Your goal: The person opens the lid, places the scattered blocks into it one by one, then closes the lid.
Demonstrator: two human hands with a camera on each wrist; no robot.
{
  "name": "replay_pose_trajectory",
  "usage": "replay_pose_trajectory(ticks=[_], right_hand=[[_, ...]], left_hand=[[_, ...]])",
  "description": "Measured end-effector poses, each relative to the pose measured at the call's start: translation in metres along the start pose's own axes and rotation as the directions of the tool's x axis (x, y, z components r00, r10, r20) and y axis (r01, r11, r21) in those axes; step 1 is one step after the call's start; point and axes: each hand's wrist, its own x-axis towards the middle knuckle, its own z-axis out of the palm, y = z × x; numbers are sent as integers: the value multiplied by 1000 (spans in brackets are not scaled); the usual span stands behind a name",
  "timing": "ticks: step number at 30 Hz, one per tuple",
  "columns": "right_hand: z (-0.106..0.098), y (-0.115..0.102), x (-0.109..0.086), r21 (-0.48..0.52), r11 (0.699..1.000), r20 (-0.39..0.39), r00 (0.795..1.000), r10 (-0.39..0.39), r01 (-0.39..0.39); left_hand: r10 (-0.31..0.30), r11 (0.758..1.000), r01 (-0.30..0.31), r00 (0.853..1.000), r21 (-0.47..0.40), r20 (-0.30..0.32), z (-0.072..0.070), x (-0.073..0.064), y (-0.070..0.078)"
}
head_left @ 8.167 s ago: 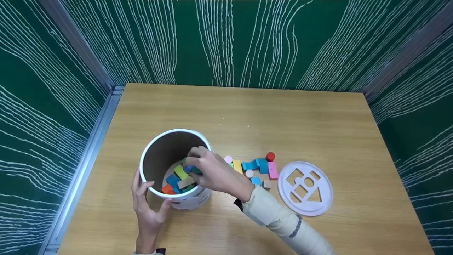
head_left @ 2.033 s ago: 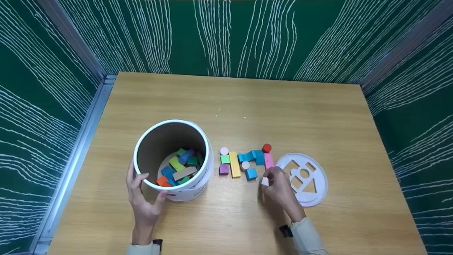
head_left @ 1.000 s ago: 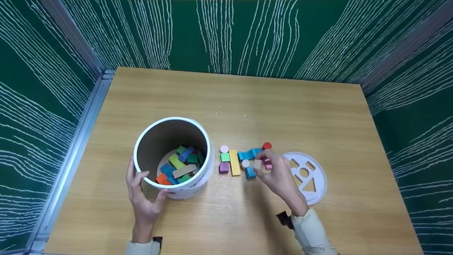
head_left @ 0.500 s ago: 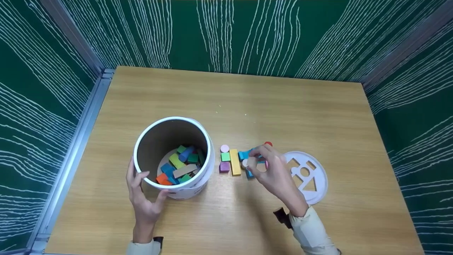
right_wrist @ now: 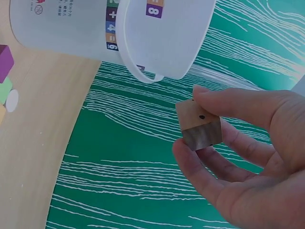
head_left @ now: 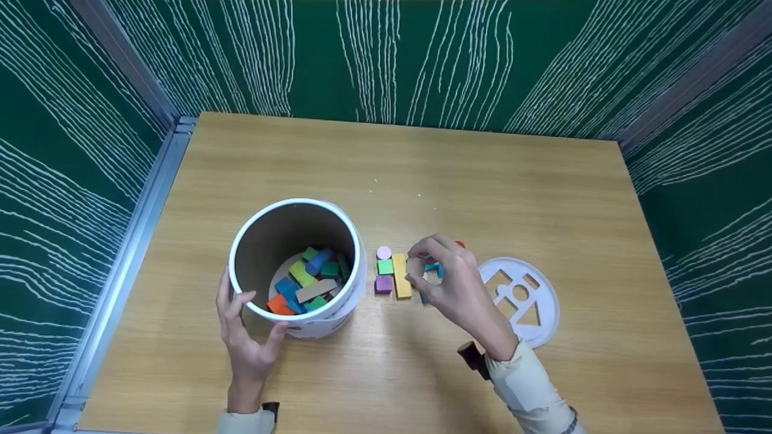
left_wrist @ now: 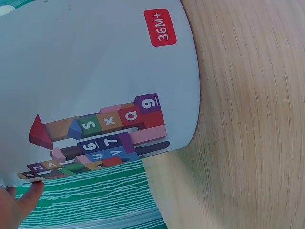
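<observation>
My left hand [head_left: 250, 352] holds the white bucket [head_left: 319, 328] at its near left side, fingers and thumb spread round its outer wall and rim. Printed pictures of toy blocks show on the bucket in the left wrist view. Inside lie several coloured wooden blocks [head_left: 301, 274]. My right hand [head_left: 461, 292] pinches a bare wooden cube [right_wrist: 200, 126] between thumb and fingertips, with a small dark dot on one face. In the head view the cube overlaps the yellow block [head_left: 400, 277]. Blue blocks are partly hidden beneath this hand.
Left of the yellow block stand a pink cylinder [head_left: 384, 252], a green block [head_left: 385, 267] and a purple block [head_left: 383, 284]. The round lid [head_left: 546, 301] with shaped holes lies right of my right hand. Green walls [head_left: 325, 60] with white lines surround the table [head_left: 289, 157].
My right hand was inside the bucket at first, then held the wooden cube near the lid. It has since carried the cube left over the blocks. My left hand stays on the bucket.
</observation>
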Motion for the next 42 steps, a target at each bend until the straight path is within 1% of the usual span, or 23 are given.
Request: replay_pose_trajectory(ticks=[7,11,14,15,19,23,29,33,37,42], right_hand=[[2,-7,7,26,998,16,999,-49,49],[2,-10,13,50,994,-7,995,-102,102],[1,-12,16,52,992,-11,993,-118,119],[1,-13,17,51,992,-3,993,-117,117],[1,-17,20,62,991,24,993,-118,116],[4,-23,26,84,987,33,989,-142,139],[9,-33,36,127,974,39,980,-193,187],[14,-39,42,134,970,62,975,-214,204],[18,-42,45,118,972,96,972,-215,204],[25,-43,47,124,975,123,973,-197,182]], left_hand=[[-1,1000,1,1000,6,-5,0,-3,-5],[18,1000,-18,1000,-5,-11,2,5,10],[28,1000,-28,1000,-12,-15,3,12,25],[25,1000,-25,1000,-11,-14,3,12,25],[12,1000,-12,1000,-7,-17,2,12,26],[-6,1000,6,1000,11,-14,2,11,27],[-19,1000,19,1000,16,-2,2,7,19],[-22,1000,22,1000,7,-2,2,6,15],[-15,1000,15,1000,3,-8,2,8,18],[8,1000,-8,1000,-22,-23,3,13,24]])
